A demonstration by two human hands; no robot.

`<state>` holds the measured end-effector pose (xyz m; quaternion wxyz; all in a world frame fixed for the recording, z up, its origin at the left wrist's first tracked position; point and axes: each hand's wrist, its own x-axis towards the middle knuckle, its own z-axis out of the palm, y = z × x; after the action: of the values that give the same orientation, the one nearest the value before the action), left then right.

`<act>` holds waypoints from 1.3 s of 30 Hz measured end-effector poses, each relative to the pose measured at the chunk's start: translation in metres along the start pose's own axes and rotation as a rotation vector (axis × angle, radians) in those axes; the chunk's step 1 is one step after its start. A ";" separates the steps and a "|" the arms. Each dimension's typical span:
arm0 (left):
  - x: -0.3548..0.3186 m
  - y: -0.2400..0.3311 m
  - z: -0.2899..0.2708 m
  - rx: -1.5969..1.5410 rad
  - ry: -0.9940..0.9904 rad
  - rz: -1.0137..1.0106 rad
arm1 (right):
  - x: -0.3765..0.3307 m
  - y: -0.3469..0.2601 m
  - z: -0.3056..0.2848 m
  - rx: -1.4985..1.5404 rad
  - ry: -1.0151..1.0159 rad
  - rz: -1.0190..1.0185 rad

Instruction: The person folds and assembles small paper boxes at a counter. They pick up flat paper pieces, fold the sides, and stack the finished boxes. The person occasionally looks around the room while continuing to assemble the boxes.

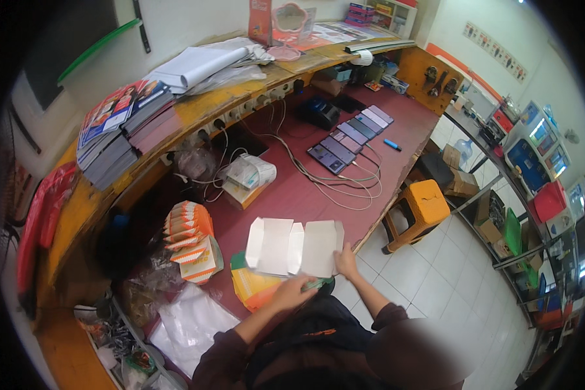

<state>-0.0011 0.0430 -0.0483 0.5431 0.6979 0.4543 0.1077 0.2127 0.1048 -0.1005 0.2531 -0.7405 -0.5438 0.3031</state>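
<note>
An unfolded carton (pixel 272 247), pale on its inner side, lies spread across the near part of the dark red table. My right hand (pixel 346 261) grips its right edge, thumb on top. My left hand (pixel 295 292) is closed at the near edge, where a green strip shows by the fingertips; its grip is partly hidden. Under the carton's left part is a pile of yellow, orange and green flat cartons (pixel 252 286). Further left stands a fanned row of folded orange and white boxes (pixel 192 237).
Several phones (pixel 351 138) with white cables lie farther back beside a blue marker (pixel 392 144). A carton roll-like packet (pixel 250 175) sits near the sockets. Clear plastic bags (pixel 192 322) cover the near left. A yellow stool (pixel 417 209) stands right of the table; magazine stacks (pixel 114 140) rest on the ledge.
</note>
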 end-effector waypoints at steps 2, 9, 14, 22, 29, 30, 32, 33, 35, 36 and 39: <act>0.010 0.009 0.002 0.167 0.194 0.136 | -0.035 0.006 0.026 0.114 0.013 0.001; 0.012 0.009 0.068 0.830 0.476 -0.044 | -0.079 -0.005 0.002 -0.034 -0.743 -0.031; 0.003 -0.020 0.060 0.910 0.573 0.135 | -0.074 -0.036 -0.037 -0.471 -0.598 -0.440; -0.028 -0.070 0.039 0.729 0.532 0.367 | -0.063 -0.020 0.006 -0.658 -0.314 -1.210; -0.012 -0.105 0.025 0.453 0.404 -0.077 | -0.042 0.018 0.056 -0.329 -0.661 -0.912; -0.007 -0.107 0.024 0.481 0.439 -0.094 | -0.043 0.018 0.060 -0.370 -0.679 -0.793; 0.003 -0.109 0.023 0.739 0.566 0.034 | -0.048 0.011 0.066 -0.438 -0.674 -0.667; 0.007 -0.109 0.023 0.867 0.600 0.087 | -0.052 0.006 0.069 -0.484 -0.685 -0.592; 0.009 -0.108 0.025 0.967 0.662 0.006 | -0.060 -0.007 0.077 -0.568 -0.556 -0.749; 0.009 -0.106 0.027 0.973 0.725 -0.007 | -0.065 -0.013 0.080 -0.603 -0.476 -0.851; 0.008 -0.103 0.029 0.898 0.824 -0.144 | -0.075 -0.030 0.090 -0.672 -0.392 -0.856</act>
<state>-0.0308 0.0293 -0.1503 -0.0184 0.7271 0.6740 0.1297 0.1113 0.0451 -0.1286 -0.0011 -0.4242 -0.8981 0.1159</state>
